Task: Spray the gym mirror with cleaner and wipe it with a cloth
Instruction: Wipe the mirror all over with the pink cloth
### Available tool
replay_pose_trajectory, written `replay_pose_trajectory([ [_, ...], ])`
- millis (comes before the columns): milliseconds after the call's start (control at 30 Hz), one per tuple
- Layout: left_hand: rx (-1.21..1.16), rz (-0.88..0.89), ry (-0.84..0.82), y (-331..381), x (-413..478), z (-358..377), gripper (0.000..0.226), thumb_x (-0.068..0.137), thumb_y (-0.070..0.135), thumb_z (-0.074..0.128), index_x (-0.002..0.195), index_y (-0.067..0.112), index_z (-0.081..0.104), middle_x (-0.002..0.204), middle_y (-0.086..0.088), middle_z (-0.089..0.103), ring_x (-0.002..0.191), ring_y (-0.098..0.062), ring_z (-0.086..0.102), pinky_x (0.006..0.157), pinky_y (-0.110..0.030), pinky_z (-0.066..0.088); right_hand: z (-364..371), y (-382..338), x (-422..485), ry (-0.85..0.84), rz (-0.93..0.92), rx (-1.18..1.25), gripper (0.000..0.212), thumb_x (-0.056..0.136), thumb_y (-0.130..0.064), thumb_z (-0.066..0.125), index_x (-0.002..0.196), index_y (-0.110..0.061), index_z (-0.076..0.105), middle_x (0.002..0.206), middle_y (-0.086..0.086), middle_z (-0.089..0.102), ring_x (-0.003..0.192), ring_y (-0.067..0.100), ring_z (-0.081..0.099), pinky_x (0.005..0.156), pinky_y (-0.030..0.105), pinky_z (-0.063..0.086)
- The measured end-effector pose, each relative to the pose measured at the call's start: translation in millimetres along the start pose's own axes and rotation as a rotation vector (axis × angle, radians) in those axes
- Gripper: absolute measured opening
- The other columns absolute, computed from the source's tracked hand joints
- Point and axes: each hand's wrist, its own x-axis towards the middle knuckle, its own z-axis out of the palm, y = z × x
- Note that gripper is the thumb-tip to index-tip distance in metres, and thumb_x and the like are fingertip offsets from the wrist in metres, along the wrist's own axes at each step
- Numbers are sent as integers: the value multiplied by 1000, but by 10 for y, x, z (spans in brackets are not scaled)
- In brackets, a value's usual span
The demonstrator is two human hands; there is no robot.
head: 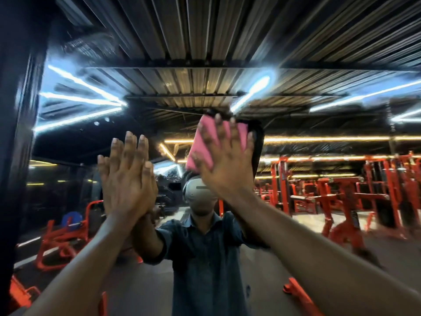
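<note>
Wiping under way, high on the mirror (319,190).

The right hand (224,160) presses the pink cloth (200,147) flat on the glass with spread fingers; the left hand (127,179), fingers straight, rests bare beside it. No sprayer shows. Spraying looks done; lower glass probably remains. A dark frame (18,133) bounds the left; the right lies open.

A dim gym lies under a ribbed metal ceiling (205,30) with white tube lights (82,85) and yellow strip lights (319,139), orange machines (341,201) standing far right and near left.
</note>
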Motion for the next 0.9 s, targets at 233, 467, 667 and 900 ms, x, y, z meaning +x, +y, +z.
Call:
replay_pose_trajectory([
  [233,-12,18,-6,-83,-6,-14,62,107,39,28,167,30,15,175,4,8,162,-22,4,129,-52,0,49,281,-1138,-111,-98,-12,75,101,-67,33,166,-36,11,175,0,-8,161,29,-7,123,69,1],
  [467,-78,39,-37,-104,4,-12,62,108,39,24,167,29,10,175,3,4,162,-21,-2,128,-57,1,-11,143,311,54,310,-35,78,101,-72,19,166,-34,-1,174,7,-7,159,38,-4,121,73,6],
  [667,-123,64,-48,-163,0,-54,62,107,35,29,167,28,15,175,2,9,162,-22,1,129,-55,4,144,-716,91,2,8,-2,74,104,-66,25,166,-34,1,174,5,-11,160,33,-11,122,70,-6],
  [900,-125,143,-49,-412,-14,-119,61,106,31,31,166,27,20,174,2,13,161,-18,5,129,-48,10,130,-255,-943,-155,-158,-43,75,101,-69,27,165,-38,5,174,-1,-12,160,29,-10,122,71,1],
])
